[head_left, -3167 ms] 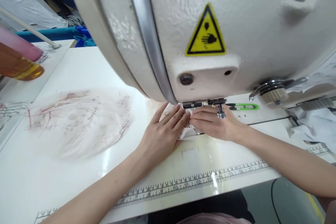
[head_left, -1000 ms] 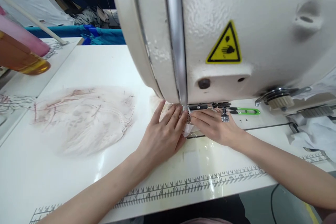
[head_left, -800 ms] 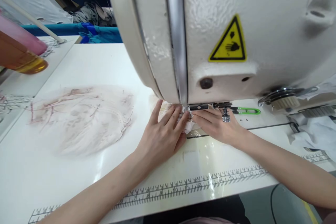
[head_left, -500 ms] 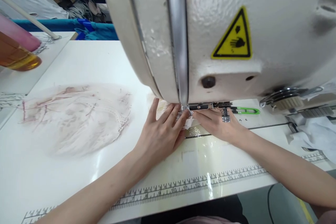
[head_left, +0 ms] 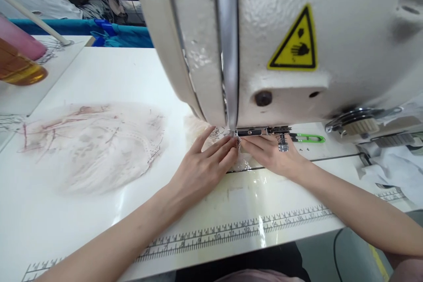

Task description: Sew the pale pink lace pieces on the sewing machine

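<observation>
A pale sheer lace fabric [head_left: 194, 132] with dark speckles lies under the needle area of a white sewing machine [head_left: 280, 97]. Spread on the lace, my left hand [head_left: 206, 161] has its fingers stretched out flat, the index finger apart from the others. My right hand [head_left: 274, 155] lies just right of the needle, fingers extended and the thumb hidden. Its fingertips touch the fabric edge close to the left fingertips. The presser foot and a metal guide attachment [head_left: 261, 131] partly cover the right fingers. Green-handled thread snips [head_left: 309, 138] lie behind the right hand.
Another sheer pale piece with reddish threads [head_left: 95, 150] rests on the white table at left. A printed ruler [head_left: 231, 234] runs along the front edge. Thread cones [head_left: 23, 68] stand at far left; white cloth [head_left: 396, 169] lies at right.
More of the lace shows left of the needle. My left index finger has swung toward the machine, and the left fingers have closed up a little. My right hand stays nearly in place.
</observation>
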A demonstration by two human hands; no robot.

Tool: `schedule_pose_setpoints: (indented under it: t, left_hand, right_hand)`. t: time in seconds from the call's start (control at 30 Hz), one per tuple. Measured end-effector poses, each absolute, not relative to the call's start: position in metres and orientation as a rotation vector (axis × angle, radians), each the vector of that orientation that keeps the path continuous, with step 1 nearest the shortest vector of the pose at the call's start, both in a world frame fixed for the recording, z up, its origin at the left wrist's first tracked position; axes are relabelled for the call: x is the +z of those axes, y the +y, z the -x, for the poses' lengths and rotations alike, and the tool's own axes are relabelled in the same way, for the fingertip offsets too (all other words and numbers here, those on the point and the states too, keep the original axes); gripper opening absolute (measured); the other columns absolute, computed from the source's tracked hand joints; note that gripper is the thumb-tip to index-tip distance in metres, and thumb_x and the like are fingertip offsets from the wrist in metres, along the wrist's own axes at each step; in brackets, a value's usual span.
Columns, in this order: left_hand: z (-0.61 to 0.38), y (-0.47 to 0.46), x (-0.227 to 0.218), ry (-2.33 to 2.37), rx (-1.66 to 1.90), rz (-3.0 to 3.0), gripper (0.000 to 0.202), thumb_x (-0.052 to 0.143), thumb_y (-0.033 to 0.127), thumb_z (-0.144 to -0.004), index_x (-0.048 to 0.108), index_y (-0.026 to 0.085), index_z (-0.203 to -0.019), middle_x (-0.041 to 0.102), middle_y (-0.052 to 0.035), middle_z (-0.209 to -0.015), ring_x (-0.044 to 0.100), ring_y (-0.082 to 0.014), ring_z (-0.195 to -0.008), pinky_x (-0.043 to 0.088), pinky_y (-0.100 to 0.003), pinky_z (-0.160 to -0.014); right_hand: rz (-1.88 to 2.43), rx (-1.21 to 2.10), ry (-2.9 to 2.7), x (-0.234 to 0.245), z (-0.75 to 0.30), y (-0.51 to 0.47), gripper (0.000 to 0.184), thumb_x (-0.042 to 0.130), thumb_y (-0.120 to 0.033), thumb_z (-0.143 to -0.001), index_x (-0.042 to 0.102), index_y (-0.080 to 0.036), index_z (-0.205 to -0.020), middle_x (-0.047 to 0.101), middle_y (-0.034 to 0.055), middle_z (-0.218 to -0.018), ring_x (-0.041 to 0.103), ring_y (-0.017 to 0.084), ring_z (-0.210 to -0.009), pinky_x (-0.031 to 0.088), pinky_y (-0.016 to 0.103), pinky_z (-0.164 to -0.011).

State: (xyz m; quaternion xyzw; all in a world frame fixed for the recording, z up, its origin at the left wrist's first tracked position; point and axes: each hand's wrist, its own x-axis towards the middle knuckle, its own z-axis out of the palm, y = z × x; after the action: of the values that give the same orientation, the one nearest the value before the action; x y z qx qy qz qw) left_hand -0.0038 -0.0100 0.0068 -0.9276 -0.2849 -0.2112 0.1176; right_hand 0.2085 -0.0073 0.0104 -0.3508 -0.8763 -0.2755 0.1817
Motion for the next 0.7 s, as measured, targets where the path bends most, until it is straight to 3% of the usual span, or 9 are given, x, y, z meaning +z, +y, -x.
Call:
schedule_pose_setpoints:
  t: [0.27, 0.47, 0.57, 0.7]
  left_hand:
    - [0.007, -0.006, 0.008, -0.884, -0.588, 2.719, 0.027, 0.037, 0.009, -0.093, 0.063, 0.011, -0.100, 0.069, -0.0102, -0.114, 0.066, -0.0210, -0.106, 0.033, -0.049, -0.112]
    - [0.009, -0.006, 0.011, -0.914, -0.589, 2.670, 0.025, 0.039, 0.009, -0.089, 0.062, 0.013, -0.098, 0.070, -0.0108, -0.111, 0.068, -0.0214, -0.097, 0.035, -0.050, -0.109]
    - [0.010, -0.006, 0.016, -0.912, -0.612, 2.672, 0.018, 0.045, 0.011, -0.085, 0.060, 0.018, -0.093, 0.071, -0.0065, -0.108, 0.068, -0.0219, -0.095, 0.038, -0.048, -0.103]
    - [0.013, -0.006, 0.019, -0.790, -0.638, 2.705, 0.012, 0.049, 0.019, -0.088, 0.055, 0.021, -0.079, 0.069, 0.0012, -0.081, 0.065, -0.0166, -0.075, 0.042, -0.039, -0.086]
  right_hand:
    - [0.871, -0.572, -2.598, 0.008, -0.209, -0.002, 0.028, 0.046, 0.002, -0.085, 0.061, -0.018, -0.096, 0.069, 0.0003, -0.102, 0.057, 0.014, -0.081, 0.036, 0.031, -0.059]
    - [0.897, -0.299, -2.641, 0.004, -0.204, -0.006, 0.025, 0.046, -0.001, -0.088, 0.059, -0.020, -0.097, 0.066, 0.0016, -0.104, 0.056, 0.013, -0.098, 0.041, 0.029, -0.079]
    - [0.851, -0.340, -2.580, 0.002, -0.202, -0.007, 0.023, 0.046, -0.002, -0.088, 0.058, -0.020, -0.091, 0.066, -0.0022, -0.093, 0.057, 0.011, -0.092, 0.042, 0.028, -0.082]
    - [0.671, -0.288, -2.537, 0.006, -0.200, -0.009, 0.019, 0.049, -0.004, -0.087, 0.057, -0.021, -0.083, 0.064, -0.0068, -0.077, 0.057, 0.009, -0.080, 0.044, 0.031, -0.097]
